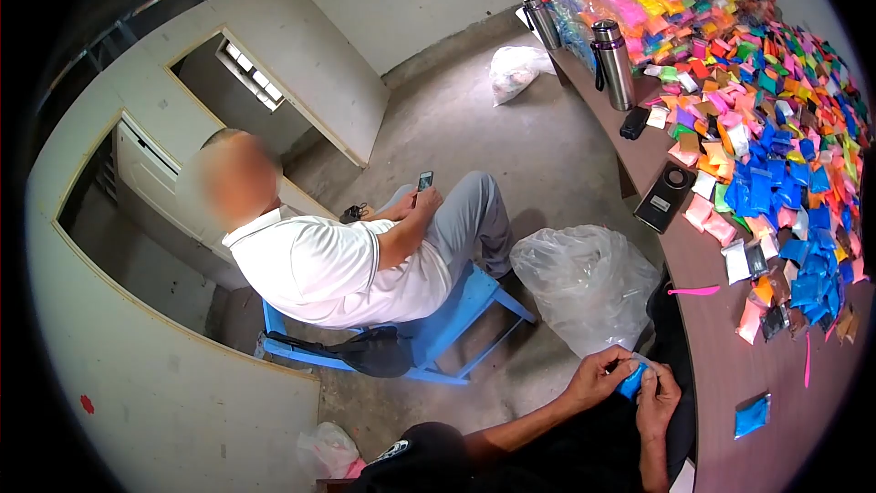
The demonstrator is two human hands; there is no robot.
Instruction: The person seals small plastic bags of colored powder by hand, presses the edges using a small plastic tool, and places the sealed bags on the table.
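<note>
Broadly, the brown table (721, 356) takes up the right side, bearing a great heap of colourful packets (757, 173), probably massed there so that the near edge offers some working room. Across the floor, a person in a white shirt (310, 265) sits on a blue chair (470, 310), holding a phone. Between them slumps a clear plastic bag (584, 278), close to the hands, perhaps for easy reach. Two steel flasks (614, 68) (542, 23) stand upright by the table's far edge, likely there to be out of the way. The left hand (598, 382) and right hand (659, 397) meet beside the table, their fingers closed on a blue packet (630, 385), seemingly pinching its pale upper edge from both sides to keep it steady. A black smartphone (666, 196) lies near the heap; smaller still, another blue packet (753, 416) rests apart, and a pink plastic knife (693, 291) lies near the edge.
</note>
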